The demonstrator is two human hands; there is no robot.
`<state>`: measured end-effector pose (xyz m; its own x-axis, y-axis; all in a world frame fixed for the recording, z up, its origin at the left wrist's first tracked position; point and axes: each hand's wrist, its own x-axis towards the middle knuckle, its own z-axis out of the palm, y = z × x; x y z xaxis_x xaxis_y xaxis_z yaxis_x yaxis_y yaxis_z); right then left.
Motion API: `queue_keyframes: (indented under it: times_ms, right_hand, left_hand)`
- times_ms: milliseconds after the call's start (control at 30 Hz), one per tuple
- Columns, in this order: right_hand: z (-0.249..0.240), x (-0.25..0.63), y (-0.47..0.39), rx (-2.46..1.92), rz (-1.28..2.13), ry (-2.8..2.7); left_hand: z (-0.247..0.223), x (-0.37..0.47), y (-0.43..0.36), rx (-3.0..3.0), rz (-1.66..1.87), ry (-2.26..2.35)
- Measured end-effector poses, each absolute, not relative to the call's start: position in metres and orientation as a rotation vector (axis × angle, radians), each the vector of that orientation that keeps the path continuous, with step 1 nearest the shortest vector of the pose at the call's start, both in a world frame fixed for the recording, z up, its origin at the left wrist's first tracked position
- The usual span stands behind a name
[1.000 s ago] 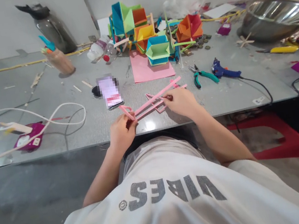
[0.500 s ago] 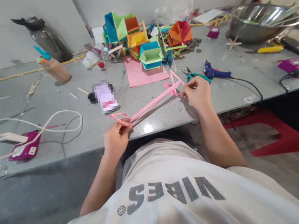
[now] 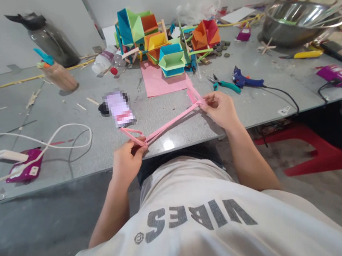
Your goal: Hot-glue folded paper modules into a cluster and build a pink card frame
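A long pink folded paper strip [image 3: 172, 123], bent into loops at both ends, stretches between my two hands just above the table's front edge. My left hand [image 3: 128, 160] pinches its near left end, where a loop points up and left. At the right end, my right hand [image 3: 222, 109] grips the strip between thumb and fingers, beside another upright pink loop. Behind the strip lies a pink paper sheet [image 3: 164, 86]. A phone [image 3: 119, 110] with a blurred screen rests beyond my left hand. Green-handled pliers [image 3: 228, 86] lie just past my right hand.
A blue glue gun [image 3: 246, 79] with a black cord sits right of the pliers. Coloured folded-paper boxes [image 3: 171, 61] stand at the back. A steel bowl [image 3: 293, 37] and yellow cutter [image 3: 308, 55] are at right. A white cable [image 3: 73, 127] loops over the left side.
My right hand has shifted slightly left, and its grip on the strip's right end has turned. The right loop now leans up and left. My left hand has moved a little left.
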<state>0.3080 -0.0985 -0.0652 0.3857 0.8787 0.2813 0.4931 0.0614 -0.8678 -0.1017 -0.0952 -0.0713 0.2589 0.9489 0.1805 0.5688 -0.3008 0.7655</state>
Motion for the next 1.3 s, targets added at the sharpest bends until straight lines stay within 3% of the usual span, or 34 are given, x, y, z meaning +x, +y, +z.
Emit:
queue_keyframes:
  times_ms: [467,633,833,1067,1300]
  right_hand:
    - [-0.064,0.308,-0.102,-1.456,0.549,-1.331]
    - [-0.060,0.312,-0.104,-1.581,0.359,-1.348]
    - [-0.062,0.317,-0.120,-1.496,0.483,-1.376]
    - [-0.059,0.313,-0.153,-1.715,0.497,-1.556]
    - [-0.065,0.299,-0.173,-1.879,0.271,-1.649]
  left_hand:
    - [-0.067,-0.121,-0.087,2.084,0.812,1.262]
    - [-0.066,-0.125,-0.087,2.083,0.831,1.264]
    - [-0.066,-0.124,-0.088,2.122,0.825,1.263]
    - [-0.060,-0.126,-0.085,2.290,0.784,1.223]
    - [-0.059,-0.126,-0.085,2.383,0.753,1.165]
